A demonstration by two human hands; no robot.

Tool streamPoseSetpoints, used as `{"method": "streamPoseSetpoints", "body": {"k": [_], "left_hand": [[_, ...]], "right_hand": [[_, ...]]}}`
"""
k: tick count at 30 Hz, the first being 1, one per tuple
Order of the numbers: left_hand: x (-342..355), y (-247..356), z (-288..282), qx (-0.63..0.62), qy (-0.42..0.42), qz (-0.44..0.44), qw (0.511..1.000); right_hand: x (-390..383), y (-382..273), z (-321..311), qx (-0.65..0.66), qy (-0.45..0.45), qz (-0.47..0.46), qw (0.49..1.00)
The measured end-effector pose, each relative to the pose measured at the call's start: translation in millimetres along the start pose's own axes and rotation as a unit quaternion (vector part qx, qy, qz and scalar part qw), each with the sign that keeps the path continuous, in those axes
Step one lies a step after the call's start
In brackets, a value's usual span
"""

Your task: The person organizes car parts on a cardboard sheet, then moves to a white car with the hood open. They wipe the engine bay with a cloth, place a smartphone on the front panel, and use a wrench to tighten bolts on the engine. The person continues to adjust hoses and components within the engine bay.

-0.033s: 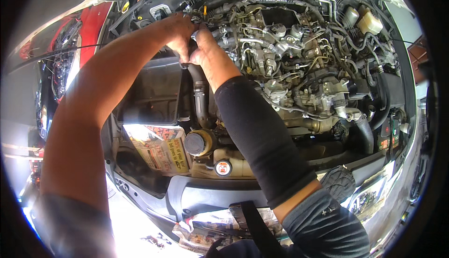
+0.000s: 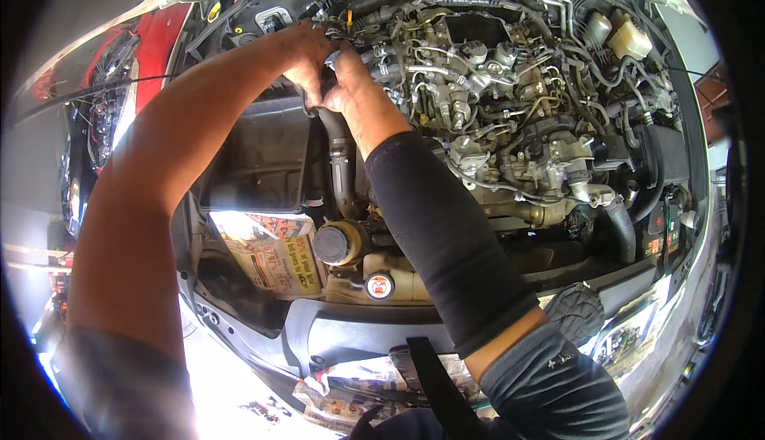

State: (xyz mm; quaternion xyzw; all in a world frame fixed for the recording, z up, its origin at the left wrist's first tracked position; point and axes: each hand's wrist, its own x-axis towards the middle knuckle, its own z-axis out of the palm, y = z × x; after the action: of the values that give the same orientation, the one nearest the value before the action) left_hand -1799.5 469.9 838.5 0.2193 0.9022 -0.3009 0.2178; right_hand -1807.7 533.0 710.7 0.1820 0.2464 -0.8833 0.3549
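Curling left hand (image 2: 307, 49) and right hand (image 2: 349, 85) partly closed, close together at the visible upper end of the hose (image 2: 335, 127) running between black box (image 2: 263, 161) and engine (image 2: 550, 121). Hiding most fingertips, leaving any grip impossible to tell.

I count two hands of mine, left hand (image 2: 307, 61) and right hand (image 2: 347, 81), one black arm sleeve (image 2: 446, 233), two round caps (image 2: 333, 245) near the engine bay's (image 2: 343, 328) front edge, and one yellow handle (image 2: 349, 17) toward its back edge.
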Motion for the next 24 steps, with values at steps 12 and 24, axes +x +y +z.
{"method": "streamPoseSetpoints", "body": {"k": [12, 24], "left_hand": [[-18, 28, 29, -0.052, 0.078, -0.071, 0.993], [78, 41, 108, -0.685, 0.478, -0.115, 0.538]], "right_hand": [[34, 15, -56, -0.010, 0.060, -0.030, 0.998], [2, 3, -52, -0.025, 0.047, -0.003, 0.999]]}}
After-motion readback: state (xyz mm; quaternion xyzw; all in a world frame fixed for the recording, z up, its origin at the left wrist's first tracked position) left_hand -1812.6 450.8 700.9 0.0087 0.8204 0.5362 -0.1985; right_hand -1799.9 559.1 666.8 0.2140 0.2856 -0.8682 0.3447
